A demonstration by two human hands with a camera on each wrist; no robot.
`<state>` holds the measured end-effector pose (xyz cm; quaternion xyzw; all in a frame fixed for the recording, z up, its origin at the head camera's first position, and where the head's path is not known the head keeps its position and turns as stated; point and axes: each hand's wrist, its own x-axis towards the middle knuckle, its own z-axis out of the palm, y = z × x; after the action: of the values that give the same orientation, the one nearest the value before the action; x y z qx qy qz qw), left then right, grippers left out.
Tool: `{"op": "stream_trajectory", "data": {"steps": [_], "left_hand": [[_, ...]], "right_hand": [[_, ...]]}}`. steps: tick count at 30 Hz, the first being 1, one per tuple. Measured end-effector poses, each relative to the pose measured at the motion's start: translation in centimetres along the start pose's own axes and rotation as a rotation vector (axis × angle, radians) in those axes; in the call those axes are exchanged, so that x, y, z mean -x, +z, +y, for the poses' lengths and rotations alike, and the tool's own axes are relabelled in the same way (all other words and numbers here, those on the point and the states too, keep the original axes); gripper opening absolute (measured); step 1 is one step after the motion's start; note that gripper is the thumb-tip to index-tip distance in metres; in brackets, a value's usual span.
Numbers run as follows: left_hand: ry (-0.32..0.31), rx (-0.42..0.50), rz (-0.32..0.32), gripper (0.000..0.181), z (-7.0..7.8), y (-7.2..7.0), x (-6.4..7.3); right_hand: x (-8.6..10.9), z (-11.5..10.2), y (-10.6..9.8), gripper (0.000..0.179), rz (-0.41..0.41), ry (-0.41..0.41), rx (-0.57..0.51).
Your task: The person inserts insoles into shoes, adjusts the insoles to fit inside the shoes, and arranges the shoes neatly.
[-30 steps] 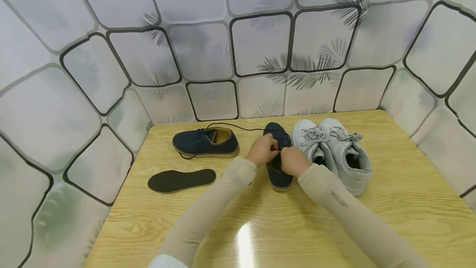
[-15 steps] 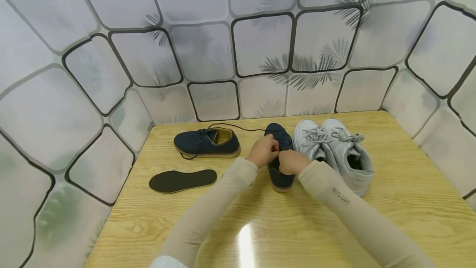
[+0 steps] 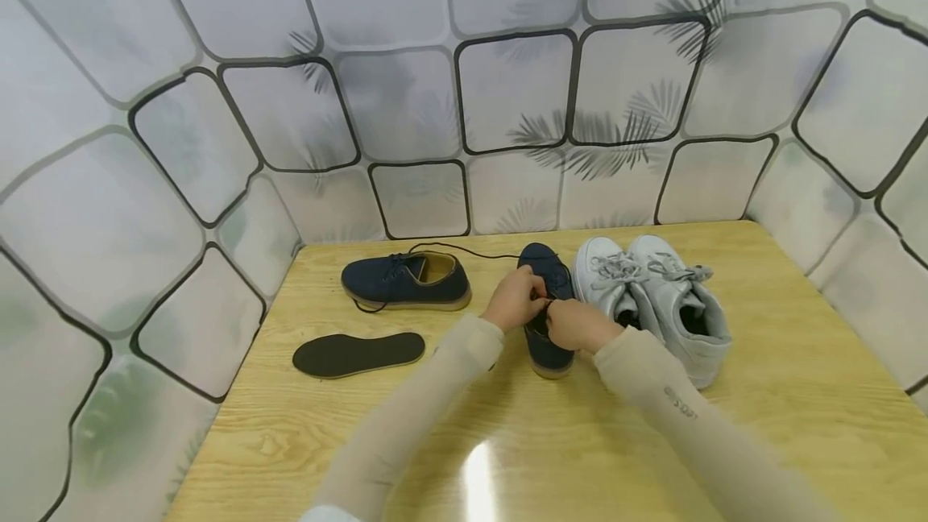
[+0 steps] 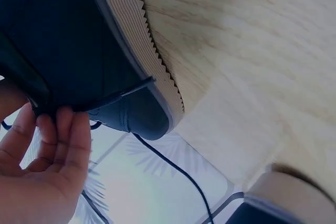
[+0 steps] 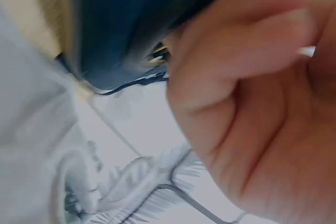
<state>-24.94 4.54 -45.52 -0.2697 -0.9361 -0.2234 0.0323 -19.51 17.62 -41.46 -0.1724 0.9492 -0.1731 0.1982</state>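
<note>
A navy lace-up shoe (image 3: 551,355) stands on the table, toe pointing away, with both hands over its lacing. My left hand (image 3: 513,296) pinches its dark shoelace (image 4: 118,96) by the tongue; one tipped end sticks out past the fingertips across the shoe's side. Close beside it, my right hand (image 3: 580,325) has its fingers curled at the edge of the shoe's opening, thumb and index finger together on the lace. In the right wrist view, the curled fingers mostly hide the lace; an eyelet edge (image 5: 157,54) shows beside them.
To the left lies a second navy shoe (image 3: 384,284), with a black insole (image 3: 358,354) in front of it. A loose length of lace (image 3: 471,251) runs between the navy shoes. White sneakers (image 3: 699,345) stand close on the right. A patterned backdrop (image 3: 507,103) rises behind the table.
My right hand has drawn slightly to the right and toward me, its forearm shifting the same way. The left hand keeps its pinch at the lacing. The shoes stay in place.
</note>
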Motion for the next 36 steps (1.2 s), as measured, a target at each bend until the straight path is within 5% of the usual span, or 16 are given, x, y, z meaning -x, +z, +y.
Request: {"op": "stream_trajectory", "data": {"steps": [5,8,12,14,17,20,22,26,36], "left_hand": [[-0.022,0.193,0.022,0.01,-0.1,-0.3,1.3],[-0.087,0.294,0.153,0.013,-0.5,-1.5,2.5],[-0.264,0.113,0.445,0.014,-2.2,-3.3,3.6],[-0.39,-0.027,0.496,0.018,-3.3,-3.9,3.8],[-0.528,-0.106,0.407,0.033,-4.9,-4.0,4.1],[-0.57,-0.052,0.262,0.044,-5.9,-3.6,4.3],[-0.553,-0.007,0.217,0.046,-6.4,-3.3,4.5],[-0.515,0.024,0.23,0.044,-6.9,-2.9,4.9],[-0.367,-0.097,0.185,0.04,-6.8,-2.5,6.9]], "right_hand": [[2.3,-1.1,2.7,0.026,0.222,-0.063,0.03],[2.9,-1.1,4.3,0.02,0.319,-0.079,0.089],[3.0,-0.7,5.8,0.022,0.447,-0.122,0.151],[3.0,-0.4,6.3,0.022,0.497,-0.14,0.152],[2.9,-0.1,6.7,0.021,0.558,-0.155,0.147],[2.9,0.1,6.9,0.021,0.602,-0.161,0.149],[2.9,0.1,7.0,0.021,0.627,-0.163,0.151],[2.7,0.1,7.1,0.023,0.663,-0.163,0.172],[2.6,0.3,7.4,0.023,0.704,-0.147,0.176]]}}
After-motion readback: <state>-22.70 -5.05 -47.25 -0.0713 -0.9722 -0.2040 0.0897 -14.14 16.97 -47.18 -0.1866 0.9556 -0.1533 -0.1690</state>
